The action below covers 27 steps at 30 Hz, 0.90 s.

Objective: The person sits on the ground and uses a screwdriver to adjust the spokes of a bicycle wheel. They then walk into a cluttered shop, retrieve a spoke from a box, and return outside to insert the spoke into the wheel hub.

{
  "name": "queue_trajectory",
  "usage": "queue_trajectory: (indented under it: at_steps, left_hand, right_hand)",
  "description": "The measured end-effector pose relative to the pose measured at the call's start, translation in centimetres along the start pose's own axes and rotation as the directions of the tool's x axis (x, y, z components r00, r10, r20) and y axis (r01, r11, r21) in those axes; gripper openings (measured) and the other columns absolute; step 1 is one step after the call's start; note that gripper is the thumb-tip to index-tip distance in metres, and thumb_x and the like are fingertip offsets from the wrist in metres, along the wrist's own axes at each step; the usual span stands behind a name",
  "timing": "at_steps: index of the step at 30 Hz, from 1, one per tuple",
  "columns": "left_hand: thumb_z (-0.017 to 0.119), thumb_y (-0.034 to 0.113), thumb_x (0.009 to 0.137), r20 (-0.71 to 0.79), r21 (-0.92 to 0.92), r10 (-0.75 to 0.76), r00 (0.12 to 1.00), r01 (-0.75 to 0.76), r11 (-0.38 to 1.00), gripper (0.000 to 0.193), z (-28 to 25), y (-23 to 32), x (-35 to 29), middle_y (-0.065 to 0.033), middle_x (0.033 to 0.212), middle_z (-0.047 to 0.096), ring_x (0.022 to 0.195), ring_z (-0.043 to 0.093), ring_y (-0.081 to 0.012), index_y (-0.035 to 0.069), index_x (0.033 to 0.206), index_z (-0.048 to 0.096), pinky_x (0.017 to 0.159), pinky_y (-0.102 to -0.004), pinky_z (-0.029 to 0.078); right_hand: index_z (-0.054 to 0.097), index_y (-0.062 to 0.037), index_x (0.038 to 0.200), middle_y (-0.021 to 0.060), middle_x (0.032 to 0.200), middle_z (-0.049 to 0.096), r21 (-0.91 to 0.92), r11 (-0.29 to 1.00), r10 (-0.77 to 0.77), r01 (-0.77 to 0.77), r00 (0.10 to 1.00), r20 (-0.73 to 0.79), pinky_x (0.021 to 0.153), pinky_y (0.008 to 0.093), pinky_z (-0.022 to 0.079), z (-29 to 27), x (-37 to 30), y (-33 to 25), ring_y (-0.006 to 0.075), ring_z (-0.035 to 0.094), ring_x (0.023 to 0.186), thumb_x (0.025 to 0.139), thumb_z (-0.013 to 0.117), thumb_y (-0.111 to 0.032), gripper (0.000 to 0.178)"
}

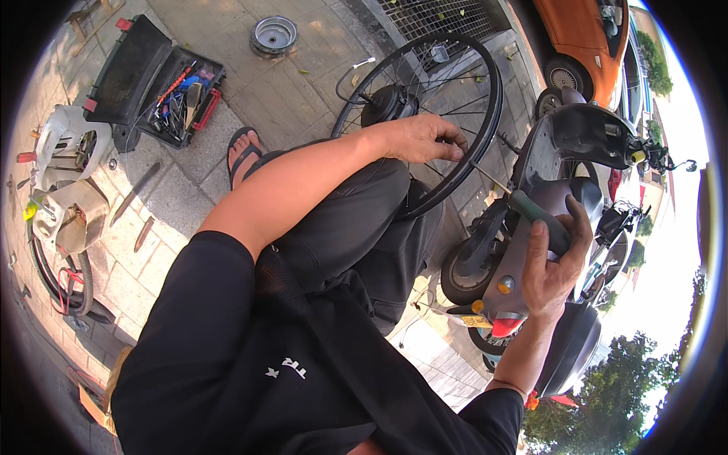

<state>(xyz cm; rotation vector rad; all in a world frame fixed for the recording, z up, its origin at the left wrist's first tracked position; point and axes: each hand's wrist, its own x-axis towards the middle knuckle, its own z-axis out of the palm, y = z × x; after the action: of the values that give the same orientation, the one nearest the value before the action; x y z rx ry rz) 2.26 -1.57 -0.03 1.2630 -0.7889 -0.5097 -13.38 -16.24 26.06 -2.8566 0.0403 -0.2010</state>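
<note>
On a sunlit pavement of pale square slabs, a seated person in grey trousers and a black shirt props a spoked wheel [455,91] against the knee, its thin black rim round and smooth, its fine metal spokes fanning out from a bulky dark hub [388,104]. At about one o'clock from the picture's centre, the left hand [422,138] closes its fingers over the rim and a spoke. At three o'clock, the right hand [553,262] wraps around the green rubbery handle of a screwdriver [523,203], whose slim steel shaft points up toward the wheel's rim, close to the left hand. Beside that hand, at three to four o'clock, stands a grey scooter [569,144] with glossy moulded panels and a red tail lamp. At eleven o'clock lies an open black plastic toolbox [129,72], crammed with mixed tools, red latches at its edges. Near twelve o'clock a round, ridged metal drum [274,34] rests flat on the slabs. At one o'clock an orange car [580,38] is parked, well apart from the wheel. One sandalled foot [244,155] rests on the slabs at ten o'clock.
</note>
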Motion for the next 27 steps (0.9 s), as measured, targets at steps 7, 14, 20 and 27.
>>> queue_trajectory:
  at_steps: [7, 14, 20, 27]
  left_hand:
    - [0.067, 0.026, 0.1, 0.011, 0.013, 0.001, 1.0, -0.001, 1.0, 0.031, 0.2, -1.2, 0.3, -0.0119, 0.111, 0.072, 0.109, 0.066, -0.0224, 0.003, 0.119, 0.07, 0.097, -0.0362, 0.05]
    - [0.066, 0.029, 0.1, -0.113, 0.153, 0.01, 0.994, 0.008, 0.988, 0.032, 0.2, 0.3, -0.1, -0.0128, 0.108, 0.072, 0.108, 0.066, -0.0284, 0.005, 0.12, 0.071, 0.099, -0.0392, 0.049]
    - [0.069, 0.024, 0.101, -0.286, 0.037, 0.005, 0.958, 0.006, 0.999, 0.026, -0.7, 6.6, -6.2, -0.0049, 0.094, 0.069, 0.084, 0.067, -0.0129, 0.002, 0.115, 0.07, 0.077, -0.029, 0.055]
    - [0.067, 0.022, 0.103, 0.319, -0.192, -0.514, 0.796, 0.585, 0.788, 0.024, -2.3, 14.8, -24.9, -0.0078, 0.091, 0.07, 0.08, 0.07, -0.0164, -0.002, 0.106, 0.069, 0.073, -0.0297, 0.056]
  right_hand:
    - [0.056, -0.0043, 0.138, 0.0097, 0.09, 0.069, -0.076, 0.976, -0.211, 0.202, 0.969, -0.129, 0.08, 0.0313, 0.053, 0.8, 1.0, -1.8, 0.018, 0.068, 0.082, 0.094, 0.075, -0.014, 0.049]
    - [0.063, -0.0026, 0.122, 0.0075, 0.087, 0.068, 0.158, 0.983, 0.13, -0.087, 0.949, -0.286, 0.084, 0.0295, 0.051, 1.7, 1.7, -3.0, 0.0153, 0.065, 0.082, 0.089, 0.079, -0.019, 0.041]
    - [0.059, -0.0004, 0.094, 0.0087, 0.092, 0.06, 0.418, 0.859, -0.048, 0.296, 0.859, -0.509, 0.083, 0.0304, 0.05, -1.5, 0.4, -0.9, 0.0187, 0.062, 0.088, 0.086, 0.068, -0.006, 0.013]
    - [0.072, -0.0033, 0.107, 0.0113, 0.106, 0.068, 0.818, 0.288, -0.876, 0.498, 0.481, 0.016, 0.053, 0.0371, 0.052, -1.3, -7.5, -8.0, 0.027, 0.069, 0.077, 0.086, 0.071, -0.004, 0.022]
